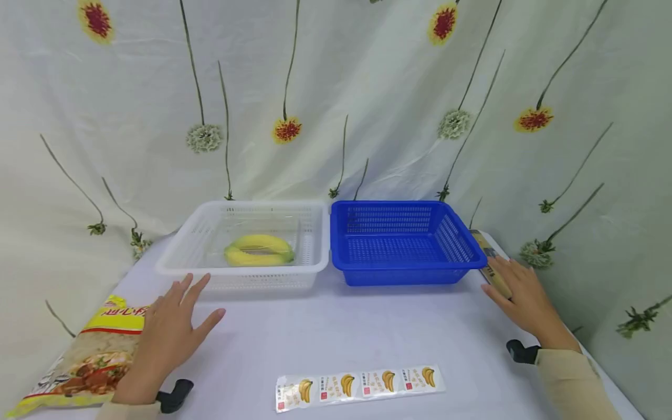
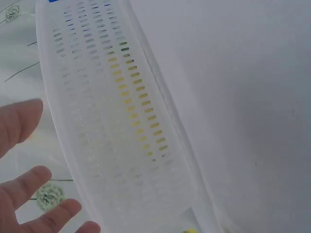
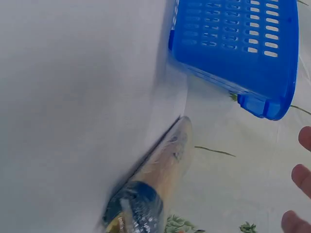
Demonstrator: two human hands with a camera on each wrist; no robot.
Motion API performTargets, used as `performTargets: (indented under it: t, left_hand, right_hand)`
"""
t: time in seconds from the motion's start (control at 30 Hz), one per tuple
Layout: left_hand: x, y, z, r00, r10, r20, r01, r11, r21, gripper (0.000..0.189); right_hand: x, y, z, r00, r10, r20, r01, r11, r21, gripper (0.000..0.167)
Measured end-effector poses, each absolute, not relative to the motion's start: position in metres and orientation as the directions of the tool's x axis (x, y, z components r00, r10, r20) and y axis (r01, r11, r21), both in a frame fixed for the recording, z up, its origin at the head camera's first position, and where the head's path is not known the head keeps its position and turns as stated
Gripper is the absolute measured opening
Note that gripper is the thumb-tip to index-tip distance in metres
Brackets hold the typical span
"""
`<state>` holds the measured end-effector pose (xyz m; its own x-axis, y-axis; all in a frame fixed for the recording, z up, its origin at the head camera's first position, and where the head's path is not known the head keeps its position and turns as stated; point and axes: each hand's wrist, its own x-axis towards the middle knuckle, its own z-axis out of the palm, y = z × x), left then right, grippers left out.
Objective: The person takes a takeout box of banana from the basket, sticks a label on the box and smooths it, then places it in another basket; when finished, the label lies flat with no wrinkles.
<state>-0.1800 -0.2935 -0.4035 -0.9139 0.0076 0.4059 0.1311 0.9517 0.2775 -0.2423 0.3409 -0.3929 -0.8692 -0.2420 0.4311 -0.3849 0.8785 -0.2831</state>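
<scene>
My left hand (image 1: pixel 170 329) hovers with fingers spread in front of the white basket (image 1: pixel 252 280), overlapping a yellow-trimmed food bag (image 1: pixel 97 350) in the head view. Inside that basket, bananas (image 1: pixel 259 242) lie in a clear wrapping or tray. The left wrist view shows their yellow through the slots of the basket wall (image 2: pixel 97 194). At the right, my right hand (image 1: pixel 525 297) has its fingers extended beside a long wrapped roll (image 1: pixel 496 274), partly hidden by the hand. In the right wrist view the roll (image 3: pixel 167 165) shows a dark band, with the fingertips apart from it.
A blue basket (image 1: pixel 399 277) stands right of the white one, with no contents visible. A strip of banana-printed stickers (image 1: pixel 359 388) lies near the front of the white table (image 1: pixel 325 326). Behind hangs a flowered curtain (image 1: pixel 336 70).
</scene>
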Motion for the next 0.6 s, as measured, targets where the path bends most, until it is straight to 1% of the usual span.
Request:
performTargets:
  t: [0.1, 0.17, 0.27, 0.37, 0.47, 0.6]
  left_hand:
    - [-0.183, -0.289, -0.402, -0.876, -0.025, 0.482, 0.177, 0.912, 0.37, 0.069]
    - [-0.184, -0.285, -0.4, -0.881, -0.072, 0.468, 0.181, 0.863, 0.472, 0.064]
    - [-0.186, -0.281, -0.397, -0.918, -0.135, 0.372, 0.137, 0.773, 0.619, 0.064]
    - [-0.19, -0.28, -0.396, -0.954, -0.174, 0.243, 0.056, 0.694, 0.718, 0.07]
    - [-0.196, -0.279, -0.396, -0.97, -0.192, 0.149, -0.008, 0.638, 0.77, 0.073]
    - [-0.203, -0.279, -0.4, -0.971, -0.222, 0.09, -0.062, 0.596, 0.801, 0.075]
  right_hand:
    - [-0.247, 0.336, -0.389, -0.84, -0.244, 0.484, -0.415, 0.864, -0.284, 0.057]
    - [-0.25, 0.332, -0.385, -0.835, -0.239, 0.496, -0.42, 0.859, -0.292, 0.055]
    - [-0.255, 0.324, -0.381, -0.836, -0.234, 0.497, -0.425, 0.848, -0.316, 0.052]
    - [-0.259, 0.317, -0.377, -0.85, -0.237, 0.47, -0.429, 0.828, -0.36, 0.052]
    - [-0.265, 0.309, -0.373, -0.873, -0.244, 0.423, -0.43, 0.795, -0.429, 0.054]
    - [-0.275, 0.296, -0.365, -0.893, -0.266, 0.364, -0.426, 0.761, -0.489, 0.058]
